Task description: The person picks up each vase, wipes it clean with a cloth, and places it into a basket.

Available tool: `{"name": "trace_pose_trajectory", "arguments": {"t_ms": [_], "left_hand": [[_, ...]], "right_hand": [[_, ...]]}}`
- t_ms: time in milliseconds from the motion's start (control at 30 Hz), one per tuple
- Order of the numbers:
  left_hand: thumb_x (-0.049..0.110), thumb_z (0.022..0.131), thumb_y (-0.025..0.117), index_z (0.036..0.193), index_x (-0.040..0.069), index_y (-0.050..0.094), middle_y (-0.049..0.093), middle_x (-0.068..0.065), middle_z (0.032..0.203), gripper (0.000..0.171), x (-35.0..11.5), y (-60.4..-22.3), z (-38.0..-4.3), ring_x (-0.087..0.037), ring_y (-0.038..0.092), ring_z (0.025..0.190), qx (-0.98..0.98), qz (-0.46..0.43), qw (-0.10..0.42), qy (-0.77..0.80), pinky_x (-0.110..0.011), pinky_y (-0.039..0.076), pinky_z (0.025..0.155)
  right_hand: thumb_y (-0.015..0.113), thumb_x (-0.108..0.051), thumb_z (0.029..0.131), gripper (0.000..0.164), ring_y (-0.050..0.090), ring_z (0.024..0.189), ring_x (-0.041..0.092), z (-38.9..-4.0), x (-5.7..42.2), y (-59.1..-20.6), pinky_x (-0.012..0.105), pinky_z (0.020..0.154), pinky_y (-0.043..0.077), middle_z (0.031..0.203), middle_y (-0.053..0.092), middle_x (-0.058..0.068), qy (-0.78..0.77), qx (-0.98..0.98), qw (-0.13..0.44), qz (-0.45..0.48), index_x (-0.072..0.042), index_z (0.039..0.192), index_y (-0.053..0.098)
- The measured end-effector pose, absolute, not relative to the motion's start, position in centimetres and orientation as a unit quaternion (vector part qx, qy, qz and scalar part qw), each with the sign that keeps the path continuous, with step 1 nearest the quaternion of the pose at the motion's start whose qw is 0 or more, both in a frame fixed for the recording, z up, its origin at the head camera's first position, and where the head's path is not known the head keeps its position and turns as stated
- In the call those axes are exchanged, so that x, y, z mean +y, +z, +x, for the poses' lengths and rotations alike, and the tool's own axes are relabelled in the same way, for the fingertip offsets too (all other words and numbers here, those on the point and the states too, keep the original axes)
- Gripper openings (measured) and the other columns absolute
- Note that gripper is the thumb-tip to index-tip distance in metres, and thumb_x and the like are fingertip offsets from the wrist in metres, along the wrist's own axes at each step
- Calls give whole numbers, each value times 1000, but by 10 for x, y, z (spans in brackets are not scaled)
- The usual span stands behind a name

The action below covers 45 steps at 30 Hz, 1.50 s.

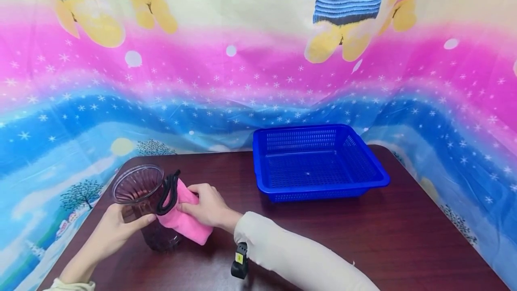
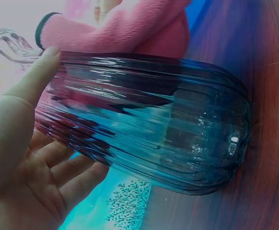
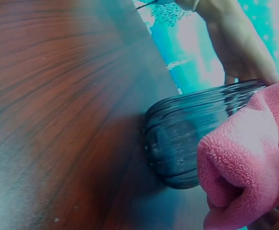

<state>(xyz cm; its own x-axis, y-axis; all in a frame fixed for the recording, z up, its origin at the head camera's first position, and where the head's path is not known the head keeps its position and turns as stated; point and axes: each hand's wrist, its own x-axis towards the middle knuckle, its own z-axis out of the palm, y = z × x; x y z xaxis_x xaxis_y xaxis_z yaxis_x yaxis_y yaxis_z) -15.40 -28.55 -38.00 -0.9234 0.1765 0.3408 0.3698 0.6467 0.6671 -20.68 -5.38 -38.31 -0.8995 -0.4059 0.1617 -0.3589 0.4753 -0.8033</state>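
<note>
A ribbed clear glass vase [image 1: 159, 237] with a flared rim stands on the left part of the table. Around its upper body, my left hand [image 1: 107, 232] grips it, thumb on the near side; the left wrist view shows the fingers [image 2: 82, 182] spread beneath the glass [image 2: 154, 124]. My right hand [image 1: 208, 205] holds a folded pink cloth [image 1: 187, 223] with black edging against the vase's right side, just below the rim. In the right wrist view the fluffy cloth [image 3: 245, 158] covers part of the vase [image 3: 178, 139], and most of the right hand is out of frame.
A blue perforated plastic basket [image 1: 323, 191] sits toward the back right of the dark wooden table [image 1: 307, 246]. Behind the table hangs a printed curtain [image 1: 226, 80] with snowflakes and bears. A black strapped device [image 1: 239, 262] hangs at the right sleeve's cuff.
</note>
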Motion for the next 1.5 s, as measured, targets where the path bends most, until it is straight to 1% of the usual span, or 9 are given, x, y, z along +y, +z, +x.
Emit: {"name": "trace_pose_trajectory", "arguments": {"t_ms": [200,300,400,600,833,1200,1500], "left_hand": [[9,84,73,122,1,57,59,35,101,42,-286,-379,-155,14,60,92,-896,-161,125,-395,-8,50,74],[8,84,73,123,0,56,59,35,101,43,-286,-379,-155,14,60,92,-894,-166,125,-396,-8,50,74],[8,84,73,124,1,55,58,36,102,44,-286,-380,-155,15,59,93,-895,-165,124,-395,-8,50,74],[11,84,74,125,3,56,58,35,101,45,-285,-379,-154,14,59,93,-900,-157,125,-387,-8,49,74],[12,83,75,125,6,56,59,35,101,46,-286,-378,-153,14,59,92,-902,-151,128,-383,-7,48,74],[14,83,75,124,7,57,61,34,99,45,-284,-376,-152,14,60,92,-904,-143,120,-385,-7,48,74],[17,84,75,126,9,56,60,34,100,46,-286,-376,-152,14,59,93,-908,-135,115,-379,-7,47,74]], "right_hand": [[74,-33,82,17,51,62,-1,-208,-55,-376,14,53,43,69,60,-11,-467,854,23,-229,-21,94,70],[74,-33,82,19,51,63,-1,-208,-55,-374,14,55,44,71,61,-11,-468,854,23,-227,-21,97,71],[74,-33,82,22,53,63,-1,-208,-55,-373,14,55,45,72,62,-12,-471,853,26,-224,-21,99,71],[73,-33,83,20,53,61,-1,-207,-55,-376,15,53,46,71,62,-10,-475,851,44,-221,-20,98,70],[74,-30,83,16,52,58,-1,-206,-54,-382,15,51,45,68,60,-10,-466,853,51,-229,-18,93,69],[74,-31,81,19,50,62,-1,-207,-51,-399,14,54,41,68,58,-13,-412,879,51,-235,-21,97,69],[75,-32,79,19,49,63,0,-206,-48,-412,15,56,39,68,57,-15,-381,892,52,-240,-22,94,69]]}}
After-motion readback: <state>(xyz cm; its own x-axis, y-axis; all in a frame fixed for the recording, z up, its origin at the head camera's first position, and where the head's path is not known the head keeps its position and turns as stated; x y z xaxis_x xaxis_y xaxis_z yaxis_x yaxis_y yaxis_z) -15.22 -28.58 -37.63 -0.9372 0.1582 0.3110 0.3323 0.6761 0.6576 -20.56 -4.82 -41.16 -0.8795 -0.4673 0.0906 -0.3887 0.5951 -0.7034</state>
